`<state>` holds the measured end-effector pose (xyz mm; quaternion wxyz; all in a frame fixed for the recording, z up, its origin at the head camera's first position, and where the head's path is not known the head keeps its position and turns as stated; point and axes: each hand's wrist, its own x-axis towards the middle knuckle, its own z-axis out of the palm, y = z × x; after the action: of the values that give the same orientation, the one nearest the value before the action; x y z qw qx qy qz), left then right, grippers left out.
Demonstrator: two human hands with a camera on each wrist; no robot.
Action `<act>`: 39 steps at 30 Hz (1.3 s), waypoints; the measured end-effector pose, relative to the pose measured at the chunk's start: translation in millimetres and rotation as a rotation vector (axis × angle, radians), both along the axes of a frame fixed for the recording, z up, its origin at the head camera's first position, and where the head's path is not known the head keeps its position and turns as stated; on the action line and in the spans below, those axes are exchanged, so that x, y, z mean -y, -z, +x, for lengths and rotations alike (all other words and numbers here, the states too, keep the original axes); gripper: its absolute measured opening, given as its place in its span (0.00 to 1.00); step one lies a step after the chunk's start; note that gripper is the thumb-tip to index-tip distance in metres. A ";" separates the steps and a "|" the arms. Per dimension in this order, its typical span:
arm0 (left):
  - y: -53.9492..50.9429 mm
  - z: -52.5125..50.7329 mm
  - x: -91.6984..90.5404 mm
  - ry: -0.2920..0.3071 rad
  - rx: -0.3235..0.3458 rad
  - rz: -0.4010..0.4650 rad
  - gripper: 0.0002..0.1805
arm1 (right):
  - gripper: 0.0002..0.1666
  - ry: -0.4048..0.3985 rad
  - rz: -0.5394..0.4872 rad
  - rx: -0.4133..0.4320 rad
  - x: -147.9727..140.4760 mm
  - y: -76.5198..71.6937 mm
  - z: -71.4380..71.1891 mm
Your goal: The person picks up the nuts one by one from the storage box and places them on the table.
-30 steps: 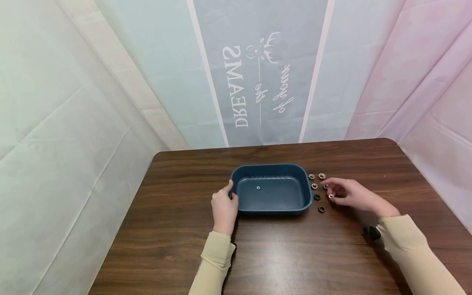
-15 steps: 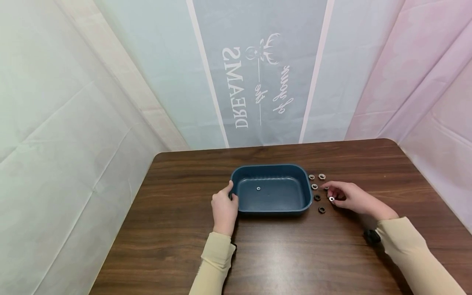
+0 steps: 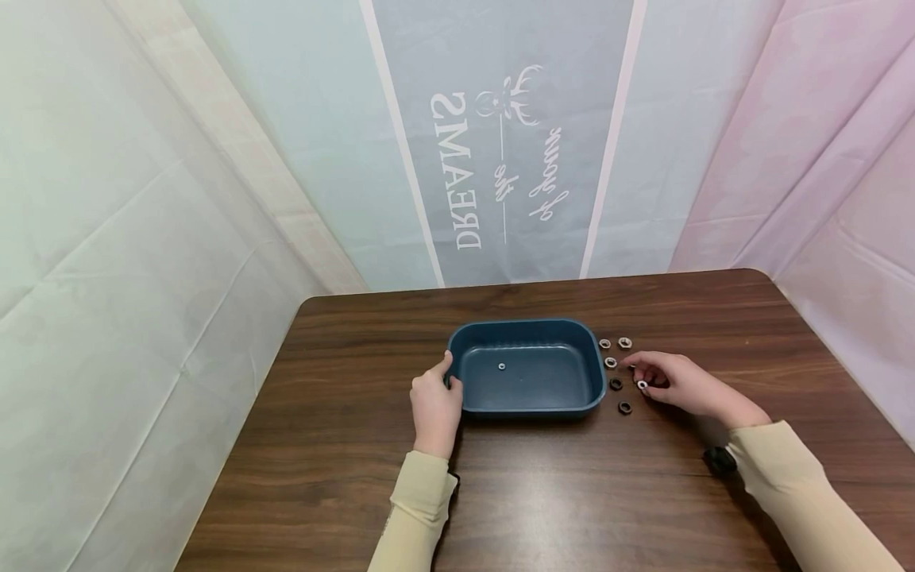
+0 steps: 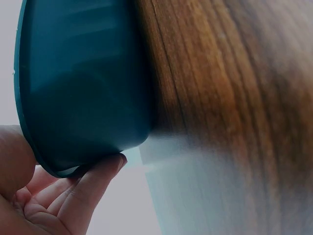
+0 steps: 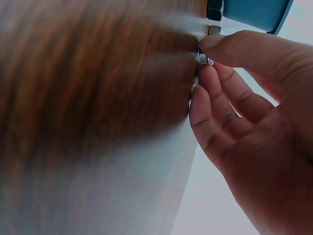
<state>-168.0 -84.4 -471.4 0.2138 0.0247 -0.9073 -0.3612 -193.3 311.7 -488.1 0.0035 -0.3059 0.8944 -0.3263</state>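
Note:
My left hand (image 3: 436, 405) grips the left end of a dark blue plastic tub (image 3: 529, 411). In the left wrist view, fingers (image 4: 85, 196) curl round the tub's end at its rim. Inside the tub lies a small silver nut (image 3: 502, 367). To the right of the tub, my right hand (image 3: 689, 387) is low at the table, pinching a silver nut (image 3: 642, 386) between thumb and fingers. In the right wrist view the thumb (image 5: 244, 49) and fingertips partly cover that nut.
Between the tub and my right hand lie several nuts: silver ones such as this nut (image 3: 625, 343), and dark ones, including a front nut (image 3: 625, 408). Another is half hidden by my fingers. The wooden table (image 3: 343, 445) meets hanging cloth (image 3: 322, 119) at the back.
My right hand has shifted slightly downward in the head view over the second, and its nut has tilted a little. The left hand and the tub have stayed put.

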 end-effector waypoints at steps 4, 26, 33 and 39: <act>0.2 0.5 -0.4 0.002 0.005 0.006 0.24 | 0.27 -0.002 -0.001 -0.009 -0.3 0.6 0.0; -0.8 0.5 -1.3 -0.006 0.017 0.002 0.23 | 0.28 -0.020 -0.019 -0.070 -2.9 1.2 1.6; -2.0 0.3 -1.5 -0.004 0.016 -0.001 0.23 | 0.29 -0.012 -0.023 -0.086 -4.4 -6.9 6.8; -1.1 1.0 -0.5 0.002 0.018 0.007 0.23 | 0.30 -0.003 -0.017 -0.126 -6.4 -13.8 10.4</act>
<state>-167.0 -83.9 -470.3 0.2051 0.0278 -0.9080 -0.3643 -182.9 318.2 -474.3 -0.0552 -0.3273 0.8895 -0.3141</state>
